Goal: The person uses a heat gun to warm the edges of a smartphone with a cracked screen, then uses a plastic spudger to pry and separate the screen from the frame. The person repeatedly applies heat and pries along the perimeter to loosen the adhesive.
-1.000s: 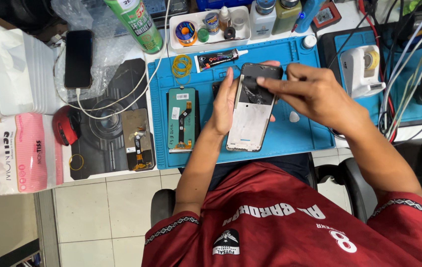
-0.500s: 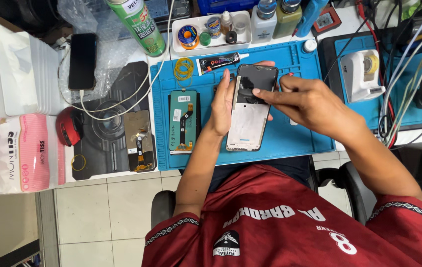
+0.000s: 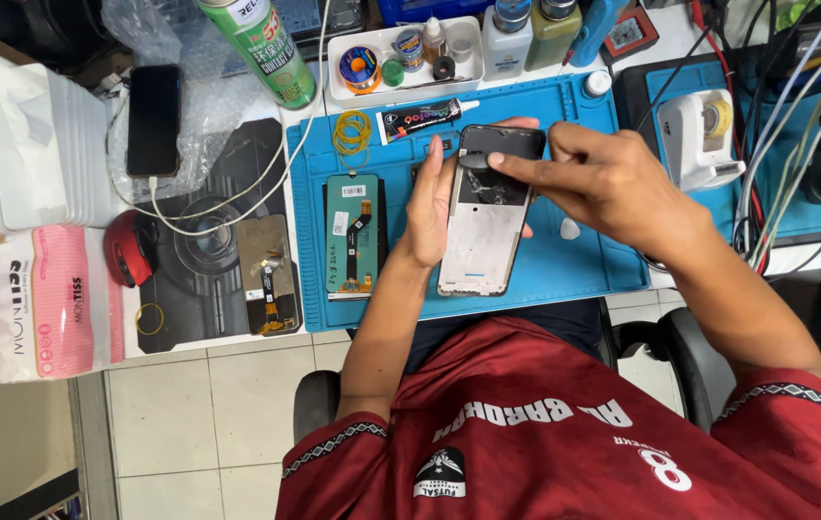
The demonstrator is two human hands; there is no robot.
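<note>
While your left hand (image 3: 430,207) cups the opened phone (image 3: 484,217) at its nine o'clock edge to steady it mid-mat (image 3: 584,270), your right hand (image 3: 603,178) presses fingertips (image 3: 499,162) toward twelve o'clock, grasping nothing.

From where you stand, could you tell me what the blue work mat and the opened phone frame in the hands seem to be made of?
Blue work mat: probably silicone or rubber, matte, with moulded ridges and a raised rim.
Opened phone frame, steadied by the left hand and pressed by the right hand: pale grey inner plate with a dull sheen, likely metal; its dark upper part looks like plastic.
</note>
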